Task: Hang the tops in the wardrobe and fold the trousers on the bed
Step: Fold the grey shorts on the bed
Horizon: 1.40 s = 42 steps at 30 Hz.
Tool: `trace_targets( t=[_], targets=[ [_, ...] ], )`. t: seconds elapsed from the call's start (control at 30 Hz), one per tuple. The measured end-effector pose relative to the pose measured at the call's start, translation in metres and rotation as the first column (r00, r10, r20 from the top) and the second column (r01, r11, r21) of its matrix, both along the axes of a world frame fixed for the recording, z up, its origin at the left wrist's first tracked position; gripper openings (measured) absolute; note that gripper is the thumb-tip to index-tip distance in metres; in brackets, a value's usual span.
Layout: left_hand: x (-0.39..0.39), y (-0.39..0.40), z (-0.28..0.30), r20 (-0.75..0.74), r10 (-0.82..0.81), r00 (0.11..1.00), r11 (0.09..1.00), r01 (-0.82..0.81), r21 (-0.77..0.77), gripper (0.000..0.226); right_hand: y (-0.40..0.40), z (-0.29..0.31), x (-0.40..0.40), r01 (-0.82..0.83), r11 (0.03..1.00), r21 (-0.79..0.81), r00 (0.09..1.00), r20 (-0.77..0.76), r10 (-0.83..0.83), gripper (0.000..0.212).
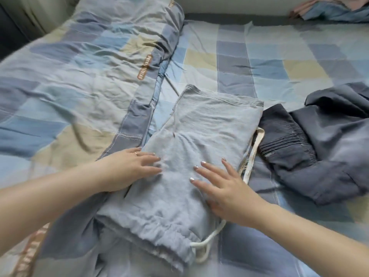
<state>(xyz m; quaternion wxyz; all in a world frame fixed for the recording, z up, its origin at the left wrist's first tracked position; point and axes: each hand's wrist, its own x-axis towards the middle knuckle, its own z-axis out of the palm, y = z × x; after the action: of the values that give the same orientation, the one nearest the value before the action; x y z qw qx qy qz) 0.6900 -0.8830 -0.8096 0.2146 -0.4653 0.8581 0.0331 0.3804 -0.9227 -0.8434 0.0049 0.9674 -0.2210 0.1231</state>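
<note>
Light-blue trousers (185, 156) shown folded at bed (259, 56) centre, pressed flat by left hand (129, 168) and right hand (223, 184); fingers straight, spread, nothing gripped. Fold judged nearly finished. Dark-grey garment (323, 148) left rumpled just beside, not yet folded. White drawstring (207, 242) trailing loose. Quilt (79, 76) bunched at left; further clothes (329, 9) heaped at far corner. Wardrobe not seen.
</note>
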Motion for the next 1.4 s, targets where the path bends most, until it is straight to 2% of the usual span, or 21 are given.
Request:
trace_targets(
  t=[0.1,0.17,0.23,0.33,0.4,0.47,0.53,0.57,0.6,0.67,0.7,0.77,0.8,0.83,0.87,0.93,1.07,1.2,1.27,1.33,1.4],
  targets=[
    [-0.001,0.041,0.020,0.039,-0.091,0.995,0.976,0.081,0.202,0.058,0.052,-0.004,-0.011,-0.127,0.990,0.058,0.991,-0.026,0.129,0.058],
    [-0.008,0.053,0.031,0.059,-0.119,0.991,0.959,0.099,0.265,0.062,0.074,-0.006,-0.014,-0.170,0.981,0.094,0.985,0.000,0.171,0.051],
    [-0.015,0.058,0.038,0.099,-0.140,0.985,0.948,0.104,0.302,0.065,0.086,-0.010,-0.014,-0.197,0.971,0.137,0.980,0.023,0.196,0.056],
    [-0.019,0.066,0.044,0.167,-0.086,0.982,0.925,0.016,0.379,0.072,0.101,-0.017,-0.004,-0.238,0.958,0.159,0.967,-0.050,0.248,0.070],
    [-0.015,0.074,0.042,0.176,-0.063,0.982,0.917,-0.012,0.398,0.074,0.109,-0.020,0.006,-0.210,0.972,0.108,0.973,-0.078,0.219,0.067],
    [-0.011,0.080,0.040,0.161,-0.084,0.983,0.917,0.013,0.400,0.078,0.114,-0.025,0.011,-0.162,0.981,0.110,0.986,-0.011,0.164,0.066],
    [-0.009,0.084,0.041,0.111,-0.091,0.990,0.913,0.038,0.406,0.087,0.115,-0.024,0.008,-0.103,0.933,0.346,0.986,0.160,0.049,0.060],
    [-0.009,0.084,0.042,0.068,-0.063,0.996,0.912,0.030,0.408,0.090,0.113,-0.019,0.006,-0.060,0.837,0.545,0.966,0.243,-0.088,0.052],
    [-0.008,0.084,0.043,-0.005,-0.001,1.000,0.909,0.003,0.416,0.090,0.109,-0.014,0.004,-0.035,0.686,0.727,0.926,0.281,-0.251,0.040],
    [-0.004,0.081,0.046,-0.226,0.246,0.943,0.881,-0.120,0.459,0.083,0.097,-0.001,0.006,-0.062,0.413,0.908,0.818,0.283,-0.501,0.021],
    [-0.001,0.076,0.049,-0.349,0.400,0.848,0.848,-0.197,0.493,0.078,0.087,0.007,0.009,-0.124,0.309,0.943,0.759,0.291,-0.583,0.021],
    [0.003,0.069,0.051,-0.572,0.646,0.506,0.749,-0.277,0.602,0.074,0.067,0.020,0.010,-0.287,0.128,0.949,0.650,0.291,-0.702,0.025],
    [0.004,0.066,0.050,-0.624,0.712,0.321,0.700,-0.257,0.666,0.078,0.058,0.025,0.010,-0.346,0.057,0.937,0.600,0.267,-0.754,0.026],
    [0.004,0.061,0.048,-0.639,0.743,0.198,0.670,-0.220,0.709,0.081,0.048,0.028,0.009,-0.379,-0.011,0.925,0.556,0.218,-0.802,0.029],
    [0.002,0.052,0.045,-0.647,0.746,0.160,0.666,-0.184,0.723,0.081,0.036,0.031,0.008,-0.395,-0.075,0.915,0.509,0.150,-0.848,0.034],
    [-0.007,0.032,0.036,-0.709,0.681,0.182,0.731,-0.207,0.650,0.080,0.015,0.031,0.004,-0.406,-0.163,0.899,0.433,0.032,-0.901,0.044],
    [-0.030,-0.027,0.024,-0.799,0.602,0.015,0.766,-0.292,0.572,0.079,-0.038,0.036,-0.002,-0.364,-0.170,0.916,0.390,-0.016,-0.921,0.038],
    [-0.046,-0.093,0.027,-0.883,0.458,-0.098,0.786,-0.419,0.454,0.036,-0.098,0.047,-0.005,-0.380,-0.099,0.920,0.361,0.049,-0.931,0.028],
    [-0.048,-0.121,0.026,-0.888,0.451,-0.090,0.792,-0.419,0.444,0.033,-0.125,0.049,-0.005,-0.397,-0.059,0.916,0.337,0.085,-0.938,0.019],
    [-0.050,-0.153,0.021,-0.905,0.425,-0.010,0.815,-0.431,0.387,0.034,-0.156,0.051,-0.006,-0.384,-0.025,0.923,0.319,0.107,-0.942,0.021],
    [-0.056,-0.191,0.017,-0.931,0.359,0.062,0.805,-0.525,0.276,0.021,-0.191,0.050,-0.011,-0.362,0.004,0.932,0.313,0.126,-0.941,0.029]
  ],
)
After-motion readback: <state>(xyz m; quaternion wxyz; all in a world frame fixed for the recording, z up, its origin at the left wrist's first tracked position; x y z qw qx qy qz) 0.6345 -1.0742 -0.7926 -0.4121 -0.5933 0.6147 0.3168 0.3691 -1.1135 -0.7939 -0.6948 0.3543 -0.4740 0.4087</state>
